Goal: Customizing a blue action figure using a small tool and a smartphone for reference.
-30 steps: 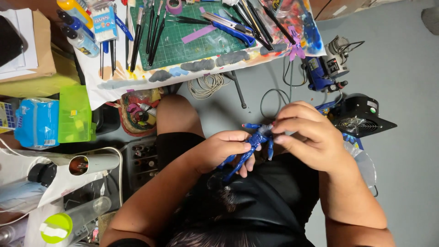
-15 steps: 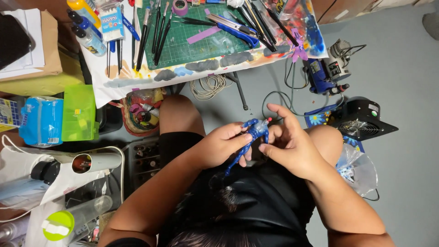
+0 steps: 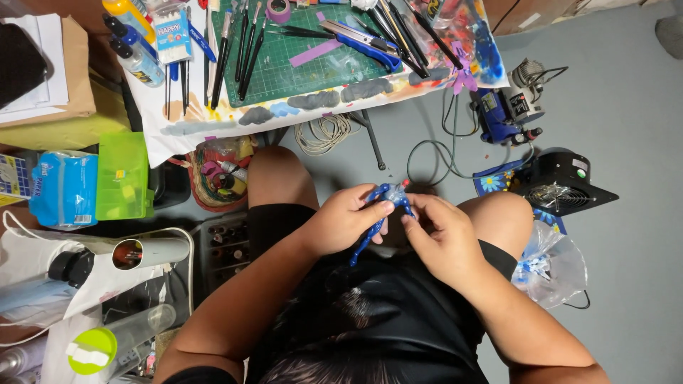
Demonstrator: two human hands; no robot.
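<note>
Over my lap I hold a small blue plastic figure [image 3: 384, 195] with thin blue limbs hanging down toward my black shirt. My left hand [image 3: 343, 220] grips it from the left, thumb and fingers around its upper body. Pinching the figure's right side at the top is my right hand [image 3: 441, 238], fingertips close to a small red part. Both hands touch the figure, and my fingers hide much of it. My bare knees show on either side.
A low table holds a green cutting mat [image 3: 306, 57], brushes, knives, paint bottles and purple tape. On the grey floor are a coiled cord [image 3: 324, 131], a blue compressor [image 3: 509, 107], a black fan [image 3: 562, 181], a clear plastic bag [image 3: 551, 267], and a green box [image 3: 122, 176].
My hands and the blue figure have shifted slightly left and nearer to my knees. My right hand has opened from covering the figure to pinching its right side.
</note>
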